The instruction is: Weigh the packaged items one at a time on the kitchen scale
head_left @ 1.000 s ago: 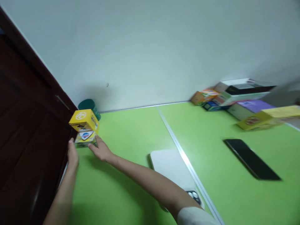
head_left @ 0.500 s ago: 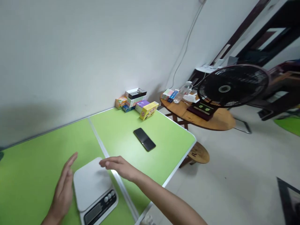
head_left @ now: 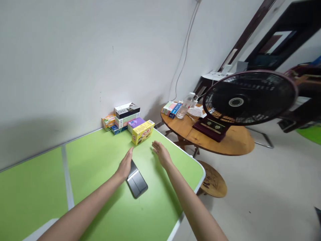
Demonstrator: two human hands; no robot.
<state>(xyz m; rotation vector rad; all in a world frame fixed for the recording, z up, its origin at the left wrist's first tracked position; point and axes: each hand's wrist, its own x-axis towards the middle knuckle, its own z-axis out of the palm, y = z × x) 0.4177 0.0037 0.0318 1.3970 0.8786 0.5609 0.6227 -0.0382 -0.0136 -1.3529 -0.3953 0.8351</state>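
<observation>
My left hand is stretched out over the upper end of a dark phone, fingers extended, with nothing in it. Across from it, my right hand hangs open above the green table, palm turned inward. Just beyond the two hands sits a yellow box, apart from both. Behind it are a purple box and a stack topped by a black-and-white box. An orange box stands at the stack's left.
The green table meets the wall at the back. A white corner of the scale shows at bottom left. To the right, a round wooden table bears a fan and a bottle. A wooden stool stands below.
Both hands have left the kitchen scale and moved forward and right, past the phone toward the boxes. The view has shifted right, leaving the scale mostly out of frame.
</observation>
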